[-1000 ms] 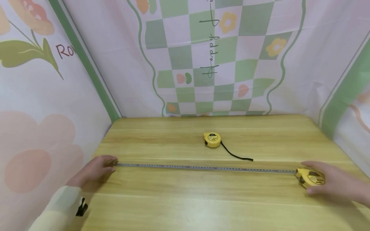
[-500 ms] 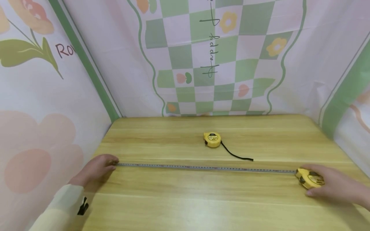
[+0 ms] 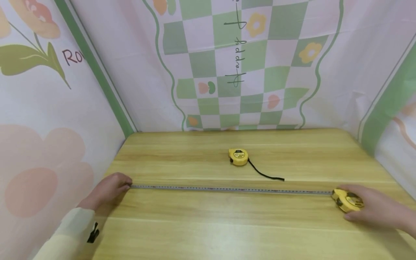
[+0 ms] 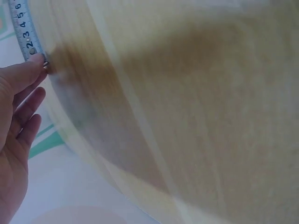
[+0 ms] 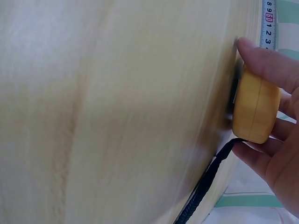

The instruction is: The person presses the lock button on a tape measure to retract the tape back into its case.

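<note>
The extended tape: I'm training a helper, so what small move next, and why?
Probably ease the case toward the left hand to retract the blade: it stretches straight between them, its end pinched there, while the right hand grips the case.

Pinching with left hand [image 3: 108, 189] between left thumb [image 4: 23, 73] and index fingertip, curling other fingers [image 4: 32, 102] loosely below. Reaching in from lower left with left arm, showing bare left wrist [image 3: 88, 203] past pale sleeve [image 3: 68, 231]. Gripping with right hand [image 3: 372, 206] from right, curling fingers on far side, setting right thumb [image 5: 268, 64] opposite on near side. Showing bare right wrist [image 3: 407, 219]. Holding both hands low, well apart, nearly level.
</note>
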A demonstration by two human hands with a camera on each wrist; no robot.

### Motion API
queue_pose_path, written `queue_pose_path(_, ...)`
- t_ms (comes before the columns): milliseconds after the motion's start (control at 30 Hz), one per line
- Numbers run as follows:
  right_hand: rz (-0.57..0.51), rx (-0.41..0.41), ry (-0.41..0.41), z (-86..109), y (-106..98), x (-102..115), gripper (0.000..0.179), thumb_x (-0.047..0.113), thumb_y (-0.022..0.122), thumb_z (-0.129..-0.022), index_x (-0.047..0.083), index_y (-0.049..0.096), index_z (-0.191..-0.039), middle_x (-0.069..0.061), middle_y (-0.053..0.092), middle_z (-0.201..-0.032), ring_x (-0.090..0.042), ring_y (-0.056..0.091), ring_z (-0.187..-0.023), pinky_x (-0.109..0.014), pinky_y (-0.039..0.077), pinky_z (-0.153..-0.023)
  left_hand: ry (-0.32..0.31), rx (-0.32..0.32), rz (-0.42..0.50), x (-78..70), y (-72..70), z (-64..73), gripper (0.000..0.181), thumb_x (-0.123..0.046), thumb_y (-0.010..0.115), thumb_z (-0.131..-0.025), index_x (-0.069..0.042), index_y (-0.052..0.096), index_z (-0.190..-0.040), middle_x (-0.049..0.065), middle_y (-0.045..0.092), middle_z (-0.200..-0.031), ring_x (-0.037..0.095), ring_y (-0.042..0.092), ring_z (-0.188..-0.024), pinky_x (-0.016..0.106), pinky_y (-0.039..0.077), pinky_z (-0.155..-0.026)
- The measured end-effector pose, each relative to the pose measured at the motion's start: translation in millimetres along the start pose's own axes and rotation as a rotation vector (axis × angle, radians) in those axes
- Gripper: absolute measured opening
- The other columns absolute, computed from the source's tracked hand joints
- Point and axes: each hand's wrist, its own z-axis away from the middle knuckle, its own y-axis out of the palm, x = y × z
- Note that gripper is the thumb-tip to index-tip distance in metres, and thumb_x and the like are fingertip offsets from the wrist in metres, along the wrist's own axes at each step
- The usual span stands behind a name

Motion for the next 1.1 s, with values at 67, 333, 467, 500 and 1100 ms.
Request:
queue_pose_path(67,0.011,-0.007,-0.008,-0.1,0.5,0.1,0.088,0.039,0.089,-0.063,-0.008,0.051,-0.127,-0.025,0.061,-0.113,-0.038,0.061,-0.093,-0.057,0.053,-0.072,0.014,-0.01,-0.015,-0.7,-0.2,0.2,0.01,0.001,0.071,-0.085,-0.002,0.074,-0.094,0.01,0.071,-0.094,0.035,0.065,-0.093,0.051,0.054,-0.083)
queue_pose_path(333,0.047,-0.016,-0.008,-0.1,1.6,-1.4,0.085,0.04,0.089,-0.064,-0.006,0.054,-0.126,-0.017,0.063,-0.112,-0.024,0.06,-0.091,-0.033,0.052,-0.069,0.053,-0.05,-0.055,-3.4,-0.7,-0.4,0.01,0.003,0.073,-0.082,-0.002,0.075,-0.09,0.009,0.072,-0.091,0.033,0.066,-0.089,0.048,0.056,-0.08)
queue_pose_path(467,0.053,-0.026,-0.008,0.0,0.7,-1.6,0.084,0.039,0.088,-0.065,-0.006,0.054,-0.126,-0.015,0.063,-0.112,-0.012,0.057,-0.086,-0.026,0.051,-0.066,0.04,-0.063,-0.055,-5.2,-1.4,-1.0,0.01,0.003,0.073,-0.081,-0.003,0.075,-0.088,0.007,0.072,-0.089,0.032,0.066,-0.088,0.048,0.056,-0.079)
queue_pose_path(500,0.056,-0.028,-0.007,0.1,0.4,-1.1,0.084,0.039,0.088,-0.065,-0.006,0.054,-0.127,-0.015,0.063,-0.112,-0.011,0.056,-0.086,-0.025,0.05,-0.066,0.037,-0.066,-0.056,-5.5,-1.5,-1.1,0.01,0.003,0.073,-0.081,-0.004,0.075,-0.088,0.007,0.072,-0.089,0.031,0.066,-0.088,0.049,0.056,-0.079)
queue_pose_path(1100,-0.012,-0.135,-0.049,-6.7,-8.5,-12.8,0.079,0.032,0.09,-0.064,-0.004,0.055,-0.125,-0.013,0.063,-0.106,0.005,0.047,-0.078,-0.018,0.043,-0.06,-0.079,-0.211,0.063,-5.7,0.0,-2.6,0.014,-0.005,0.071,-0.087,-0.004,0.074,-0.101,0.014,0.069,-0.104,0.035,0.063,-0.099,0.054,0.051,-0.089)
